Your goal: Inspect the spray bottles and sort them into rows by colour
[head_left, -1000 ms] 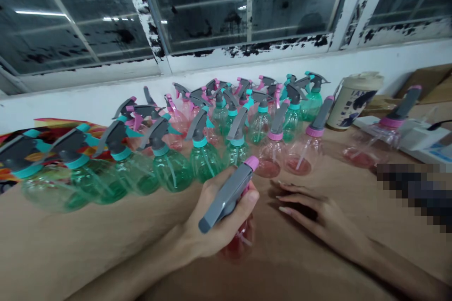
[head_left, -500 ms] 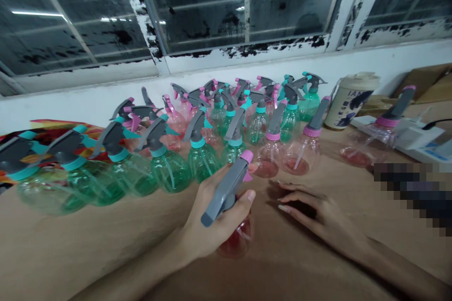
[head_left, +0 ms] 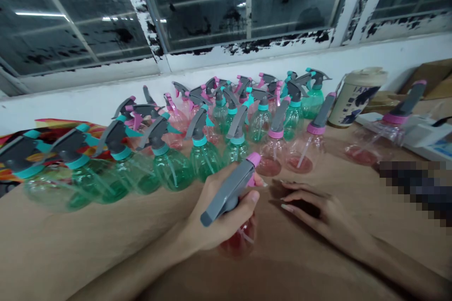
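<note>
**Crowded neighbours make any slip costly**

The person's left hand (head_left: 221, 233) grips a pink-nozzled spray bottle (head_left: 230, 190) above the worktop (head_left: 106, 244), just in front of the bottle rows. Its fingers are wrapped around the neck beneath the grey head, one fingertip close to the pink trigger. The right hand (head_left: 325, 211) is empty, its fingers loosely bent and slightly apart; whether they touch the surface cannot be told.

The likeliest mishap would be an accidental squeeze of the trigger, since a finger lies so near it. A sideways swing could also knock the green bottles (head_left: 173, 169) or the pink bottles (head_left: 300, 162): they stand close together, and their round bodies might topple one into another. Whether the held bottle contains liquid is unclear.
</note>
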Motion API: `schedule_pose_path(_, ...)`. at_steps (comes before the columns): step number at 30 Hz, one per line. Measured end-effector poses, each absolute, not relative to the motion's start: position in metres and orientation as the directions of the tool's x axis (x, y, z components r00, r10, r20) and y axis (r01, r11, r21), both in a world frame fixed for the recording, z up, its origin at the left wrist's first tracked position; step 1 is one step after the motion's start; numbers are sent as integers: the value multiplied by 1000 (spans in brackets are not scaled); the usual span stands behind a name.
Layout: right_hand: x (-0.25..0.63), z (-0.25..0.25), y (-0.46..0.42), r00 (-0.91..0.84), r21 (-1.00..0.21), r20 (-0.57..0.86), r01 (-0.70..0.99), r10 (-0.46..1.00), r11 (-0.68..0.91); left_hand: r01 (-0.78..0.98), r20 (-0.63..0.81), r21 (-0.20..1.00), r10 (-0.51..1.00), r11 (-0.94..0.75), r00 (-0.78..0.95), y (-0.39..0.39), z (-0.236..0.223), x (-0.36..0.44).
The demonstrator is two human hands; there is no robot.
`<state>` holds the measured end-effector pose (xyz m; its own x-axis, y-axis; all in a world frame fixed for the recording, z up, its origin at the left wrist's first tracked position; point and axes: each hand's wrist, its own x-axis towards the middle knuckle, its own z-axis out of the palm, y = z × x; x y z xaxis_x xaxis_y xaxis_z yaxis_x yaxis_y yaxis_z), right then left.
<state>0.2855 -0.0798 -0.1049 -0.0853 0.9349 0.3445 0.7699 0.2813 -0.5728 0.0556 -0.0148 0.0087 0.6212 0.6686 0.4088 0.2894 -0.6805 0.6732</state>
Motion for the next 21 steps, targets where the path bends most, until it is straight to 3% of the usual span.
schedule_pose_path(15, 284, -104, -80, -91, -568, 363, 767, 927, 297, 281, 359, 713, 679, -643, 640, -17, 7, 53)
schedule_pose_path(21, 285, -104, -79, -93, -578, 341, 764, 935, 286, 289, 414, 696, 696, -658, 587, -15, 5, 52)
